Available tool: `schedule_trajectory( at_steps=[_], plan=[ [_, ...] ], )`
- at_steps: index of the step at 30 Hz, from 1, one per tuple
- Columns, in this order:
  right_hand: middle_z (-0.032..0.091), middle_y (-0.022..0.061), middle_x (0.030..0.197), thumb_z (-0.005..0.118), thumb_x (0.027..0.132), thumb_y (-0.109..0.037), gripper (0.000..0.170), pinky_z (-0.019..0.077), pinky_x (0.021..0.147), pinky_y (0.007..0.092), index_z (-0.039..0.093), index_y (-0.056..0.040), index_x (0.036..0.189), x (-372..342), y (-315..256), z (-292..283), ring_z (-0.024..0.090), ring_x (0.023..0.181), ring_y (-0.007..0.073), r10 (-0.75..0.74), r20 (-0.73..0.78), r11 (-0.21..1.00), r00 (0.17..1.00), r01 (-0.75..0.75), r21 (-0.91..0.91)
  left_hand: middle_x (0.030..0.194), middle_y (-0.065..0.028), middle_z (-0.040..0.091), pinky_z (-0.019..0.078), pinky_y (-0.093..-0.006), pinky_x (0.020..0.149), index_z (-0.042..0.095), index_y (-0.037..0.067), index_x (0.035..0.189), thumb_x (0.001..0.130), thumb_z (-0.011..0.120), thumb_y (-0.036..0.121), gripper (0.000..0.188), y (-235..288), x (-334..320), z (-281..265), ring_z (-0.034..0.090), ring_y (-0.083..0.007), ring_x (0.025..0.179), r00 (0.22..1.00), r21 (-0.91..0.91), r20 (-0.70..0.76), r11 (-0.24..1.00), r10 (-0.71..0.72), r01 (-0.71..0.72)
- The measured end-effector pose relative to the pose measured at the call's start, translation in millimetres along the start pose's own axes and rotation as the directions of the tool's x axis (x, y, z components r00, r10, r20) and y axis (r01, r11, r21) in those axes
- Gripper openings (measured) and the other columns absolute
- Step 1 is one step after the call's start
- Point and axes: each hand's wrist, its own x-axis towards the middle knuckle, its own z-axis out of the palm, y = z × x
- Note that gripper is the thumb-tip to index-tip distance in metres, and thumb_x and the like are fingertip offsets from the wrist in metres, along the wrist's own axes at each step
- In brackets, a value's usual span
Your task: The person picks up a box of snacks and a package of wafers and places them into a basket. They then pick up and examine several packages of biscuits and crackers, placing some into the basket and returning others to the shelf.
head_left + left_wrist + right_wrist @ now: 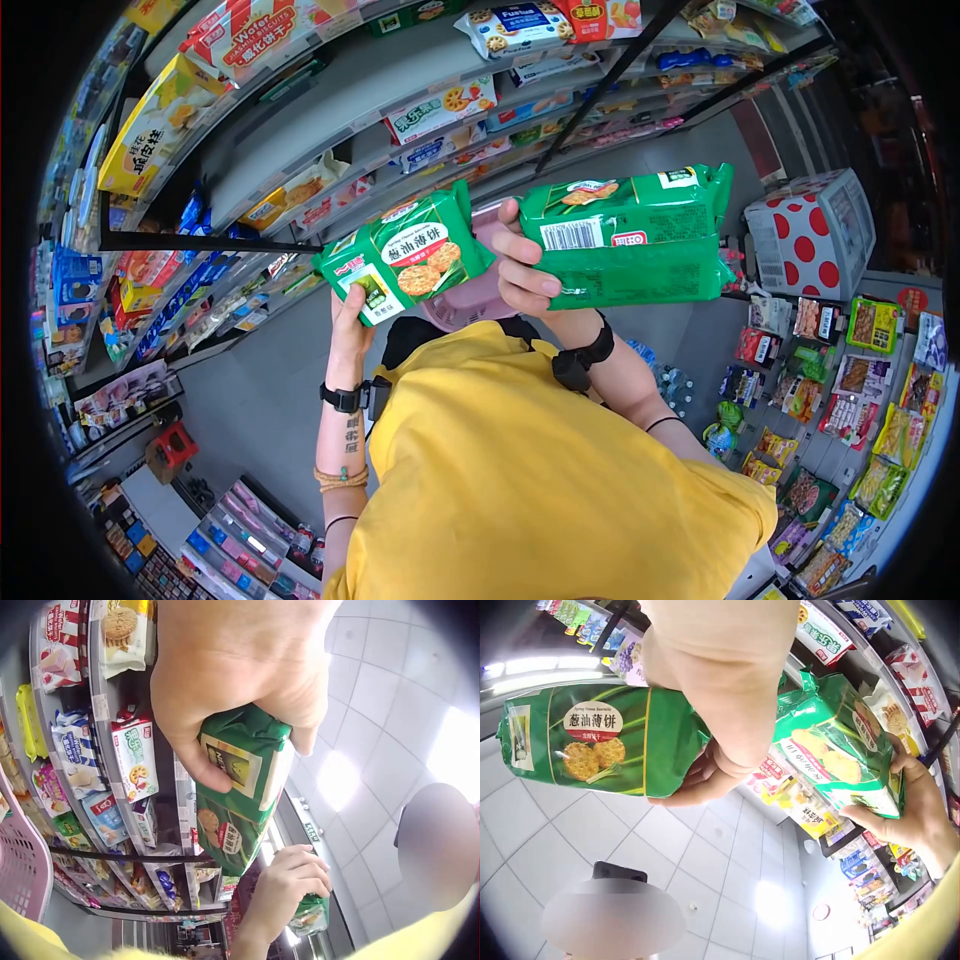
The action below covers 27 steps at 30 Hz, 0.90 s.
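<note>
Two green packs of biscuits are held up side by side in front of the shelves. My left hand (347, 322) grips the left biscuit pack (428, 255) by its lower end, thumb across the front; its printed biscuits and white label face up in the head view. The right biscuit pack (640, 270) is in my right hand (525, 268), fingers curled round its left end. Its barcode side shows in the head view, while the right wrist view shows its front with two round biscuits. The packs stand close together with a narrow gap between them.
Shelves (330, 110) of packaged snacks run across the front and left. A pink basket (470, 300) is low behind the packs. A white box with red dots (812, 235) stands at the right, near a rack of hanging snack bags (862, 375). Grey floor (240, 400) shows at left.
</note>
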Motion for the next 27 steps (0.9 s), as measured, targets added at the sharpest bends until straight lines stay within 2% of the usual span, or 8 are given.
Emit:
schedule_trajectory(
  at_steps=[4,7,13,16,17,20,21,27],
  plan=[
    [0.055,0.0170,0.110,0.051,0.100,-0.035,0.058,0.0457,0.060,0.0367,0.039,-0.0031,0.146,1.9,-0.3,-1.1,0.063,0.080,0.0288,0.047,0.059,0.999,0.997,-0.047,-0.001,0.138,-0.0096,0.055,0.0459,-0.0407,0.106,0.040,0.004,0.143,0.090,0.071,0.039,0.071,1.2,-2.7,3.7,0.056,-0.0233,0.124,1.000,0.000,0.017,1.000,-0.003,0.003],
    [0.055,0.0164,0.109,0.051,0.100,-0.035,0.057,0.0452,0.061,0.0364,0.040,-0.0041,0.146,1.2,1.3,-1.2,0.063,0.079,0.0283,0.045,0.034,0.999,0.998,-0.045,0.013,0.137,-0.0094,0.055,0.0460,-0.0403,0.106,0.040,0.005,0.143,0.090,0.071,0.039,0.070,1.7,-3.9,6.1,0.056,-0.0231,0.124,1.000,-0.001,0.000,1.000,-0.005,0.005],
    [0.055,0.0141,0.115,0.052,0.099,-0.037,0.054,0.0488,0.071,0.0366,0.043,-0.0092,0.144,8.3,9.1,4.6,0.060,0.088,0.0261,-0.075,-0.094,0.996,0.993,0.079,0.037,0.137,-0.0095,0.055,0.0460,-0.0399,0.106,0.040,0.005,0.143,0.090,0.071,0.039,0.070,2.6,-4.0,7.4,0.056,-0.0230,0.124,1.000,-0.007,0.015,1.000,-0.004,0.004],
    [0.053,0.0095,0.114,0.057,0.095,-0.031,0.057,0.0512,0.076,0.0363,0.039,-0.0131,0.146,12.1,16.3,25.7,0.057,0.091,0.0222,-0.221,-0.339,0.975,0.915,0.207,-0.077,0.137,-0.0094,0.055,0.0461,-0.0398,0.106,0.039,0.005,0.143,0.090,0.071,0.039,0.070,3.9,-4.4,8.7,0.056,-0.0230,0.124,1.000,0.005,0.016,1.000,-0.014,0.014],
    [0.049,0.0097,0.119,0.058,0.094,-0.030,0.057,0.0498,0.083,0.0354,0.039,-0.0088,0.144,10.2,15.1,21.5,0.053,0.099,0.0213,-0.234,-0.328,0.972,0.915,0.223,-0.072,0.135,-0.0099,0.056,0.0478,-0.0391,0.103,0.040,0.004,0.142,0.090,0.071,0.039,0.070,4.4,-4.8,11.1,0.058,-0.0224,0.122,1.000,0.003,0.002,1.000,-0.004,0.004],
    [0.046,0.0114,0.123,0.058,0.095,-0.029,0.055,0.0489,0.086,0.0355,0.040,-0.0039,0.140,13.3,17.7,32.1,0.052,0.103,0.0226,-0.295,-0.512,0.952,0.806,0.290,-0.092,0.132,-0.0110,0.059,0.0512,-0.0375,0.099,0.042,0.001,0.141,0.090,0.072,0.039,0.070,5.6,-5.3,17.6,0.061,-0.0212,0.117,0.999,-0.003,-0.035,1.000,0.018,-0.018],
    [0.044,0.0129,0.126,0.058,0.095,-0.029,0.052,0.0486,0.091,0.0364,0.041,-0.0004,0.136,12.7,17.6,30.9,0.051,0.108,0.0242,-0.300,-0.477,0.952,0.826,0.291,-0.095,0.132,-0.0109,0.059,0.0512,-0.0374,0.099,0.042,0.002,0.141,0.090,0.072,0.039,0.070,5.4,-5.1,18.4,0.061,-0.0212,0.117,0.999,-0.006,-0.042,1.000,0.020,-0.021],
    [0.043,0.0155,0.130,0.057,0.096,-0.029,0.054,0.0486,0.100,0.0398,0.039,-0.0012,0.140,11.5,19.7,28.9,0.050,0.116,0.0261,-0.326,-0.521,0.938,0.789,0.340,-0.072,0.132,-0.0102,0.058,0.0514,-0.0365,0.098,0.042,0.003,0.141,0.090,0.072,0.037,0.069,2.8,-4.7,15.7,0.061,-0.0210,0.117,0.998,-0.039,-0.051,0.999,0.022,-0.024]
  ],
)
